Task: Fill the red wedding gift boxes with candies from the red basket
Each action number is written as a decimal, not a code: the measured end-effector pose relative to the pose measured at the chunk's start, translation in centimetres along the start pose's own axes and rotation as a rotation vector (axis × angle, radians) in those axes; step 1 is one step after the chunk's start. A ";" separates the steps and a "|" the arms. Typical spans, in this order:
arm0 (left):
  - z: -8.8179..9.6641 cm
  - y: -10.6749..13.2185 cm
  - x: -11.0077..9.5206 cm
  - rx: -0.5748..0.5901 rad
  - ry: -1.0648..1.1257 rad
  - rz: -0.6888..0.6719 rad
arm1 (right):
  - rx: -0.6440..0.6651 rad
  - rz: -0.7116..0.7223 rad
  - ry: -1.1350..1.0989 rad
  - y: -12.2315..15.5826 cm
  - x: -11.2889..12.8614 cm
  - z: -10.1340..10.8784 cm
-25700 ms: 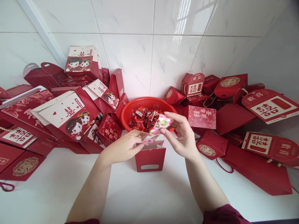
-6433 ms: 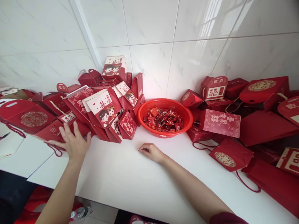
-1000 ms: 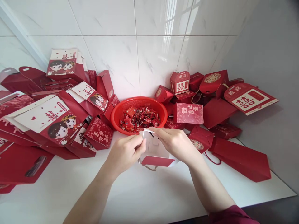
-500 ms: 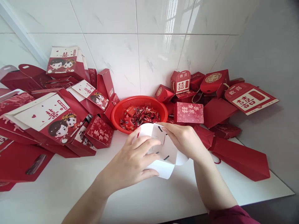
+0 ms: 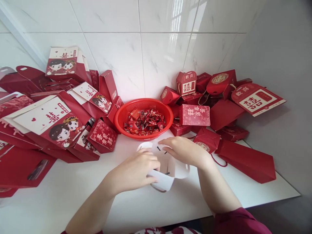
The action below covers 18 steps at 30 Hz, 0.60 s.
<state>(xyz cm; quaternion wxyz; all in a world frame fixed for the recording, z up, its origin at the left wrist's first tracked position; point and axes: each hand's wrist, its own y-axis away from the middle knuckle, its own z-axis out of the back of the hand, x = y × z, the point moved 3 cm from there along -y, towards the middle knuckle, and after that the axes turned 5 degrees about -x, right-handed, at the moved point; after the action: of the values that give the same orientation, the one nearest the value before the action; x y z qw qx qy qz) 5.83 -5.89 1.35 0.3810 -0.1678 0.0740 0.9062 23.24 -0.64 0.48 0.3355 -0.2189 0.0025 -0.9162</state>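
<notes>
An unfolded-top gift box (image 5: 163, 180) with a white inside stands open over the white table in front of me, its flaps spread. Short black marks or slits show on its inner walls. My left hand (image 5: 135, 170) grips its left side, with the thumb near the front flap and the fingers over the wall. On the far right edge my right hand (image 5: 186, 150) holds the box with bent fingers, its thumb hidden. Just beyond it is a red plastic basket (image 5: 118, 125) with many wrapped candies (image 5: 146, 120) inside.
Red and white printed gift boxes (image 5: 58, 123) are heaped on the left. More red boxes (image 5: 196, 114) are piled at the right, with a long red one (image 5: 246, 161) near the table's right edge. A tiled wall (image 5: 117, 48) closes off the back.
Both hands have brought the box down and slightly towards me, away from the basket. The basket's front rim and a red box at the right now show more fully.
</notes>
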 end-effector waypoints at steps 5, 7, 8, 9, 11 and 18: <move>-1.0 0.6 2.1 0.104 -0.038 0.284 | 0.072 0.001 -0.034 0.2 -0.3 -0.4; -0.6 0.7 2.3 0.079 -0.017 0.289 | 0.058 0.032 -0.076 0.4 -0.2 -0.2; -0.3 0.6 2.3 0.058 -0.007 0.287 | 0.049 0.047 -0.095 0.4 -0.2 0.0; -0.1 0.5 2.4 0.036 0.002 0.283 | 0.039 0.059 -0.110 0.4 -0.2 0.1; 0.1 0.1 2.8 -0.024 0.013 0.274 | 0.010 0.063 -0.127 0.2 -0.3 0.2; -1.2 -1.4 4.9 -0.122 -0.146 0.227 | -0.054 -0.014 -0.123 -1.2 -1.7 0.3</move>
<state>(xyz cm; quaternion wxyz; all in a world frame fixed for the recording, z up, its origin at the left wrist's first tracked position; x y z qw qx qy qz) 3.97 -1.96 -1.55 0.2695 -0.1149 0.0097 0.9561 23.75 1.35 0.27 0.3226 -0.2839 0.0052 -0.9029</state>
